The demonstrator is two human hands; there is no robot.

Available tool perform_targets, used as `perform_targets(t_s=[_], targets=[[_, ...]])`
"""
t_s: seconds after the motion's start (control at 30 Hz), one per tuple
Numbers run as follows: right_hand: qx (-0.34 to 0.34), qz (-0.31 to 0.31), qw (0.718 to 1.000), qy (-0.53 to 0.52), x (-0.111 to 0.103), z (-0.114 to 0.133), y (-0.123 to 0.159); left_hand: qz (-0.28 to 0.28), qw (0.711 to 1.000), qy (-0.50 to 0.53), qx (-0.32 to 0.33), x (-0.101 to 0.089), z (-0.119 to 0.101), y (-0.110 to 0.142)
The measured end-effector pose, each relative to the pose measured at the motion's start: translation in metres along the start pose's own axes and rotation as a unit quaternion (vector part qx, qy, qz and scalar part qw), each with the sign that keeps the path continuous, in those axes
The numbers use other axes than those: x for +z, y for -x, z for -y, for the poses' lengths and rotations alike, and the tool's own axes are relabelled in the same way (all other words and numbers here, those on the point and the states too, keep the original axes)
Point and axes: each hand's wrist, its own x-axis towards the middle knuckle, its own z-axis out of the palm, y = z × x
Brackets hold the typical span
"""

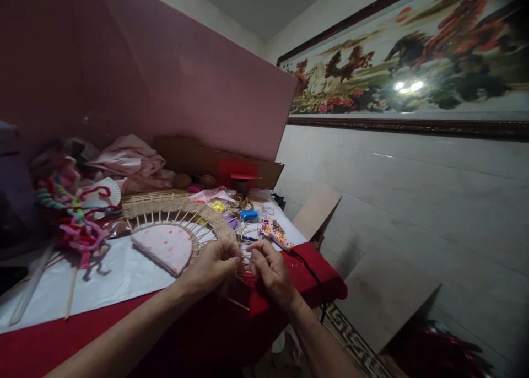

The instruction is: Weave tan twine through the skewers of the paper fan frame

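A woven fan-shaped piece [219,215] with thin ribs lies on the table, its tan band arching round a pink half-circle of dotted fabric [165,248]. At its right end my left hand [219,262] is closed in a pinch. Close beside it my right hand [270,270] also pinches, thumb against fingers. Thin pale strands [247,258] run between the two hands; their material is too fine to tell. A slender stick [237,303] sticks out below the hands over the red cloth.
Fuzzy coloured craft stems [85,229] are heaped at left. A blue packet [248,215], flowered fabric [276,233] and a red box [231,173] lie behind the hands. A dark cord [309,268] crosses the red-covered table edge [322,273]; boards lean at the right wall.
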Motion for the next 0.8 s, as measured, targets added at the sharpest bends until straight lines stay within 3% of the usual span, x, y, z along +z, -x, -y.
perform_targets(t_s=[0.23,0.37,0.47,0.63,0.8], targets=[[0.003,0.030,1.000,0.002,0.000,0.004,0.001,-0.021,0.996,-0.077,0.050,0.002,-0.019,0.006],[0.005,0.040,0.999,-0.001,0.000,0.003,0.001,-0.047,0.960,-0.234,0.149,0.004,-0.019,0.008],[0.007,0.038,0.999,-0.023,0.001,0.003,0.001,-0.063,0.934,-0.305,0.173,0.006,-0.016,0.008],[0.016,0.051,0.997,-0.062,0.001,0.004,0.001,-0.061,0.942,-0.286,0.162,0.007,-0.015,0.006],[0.029,0.041,0.996,-0.074,0.000,0.001,-0.001,-0.119,0.961,-0.210,0.135,-0.005,-0.012,-0.001]])
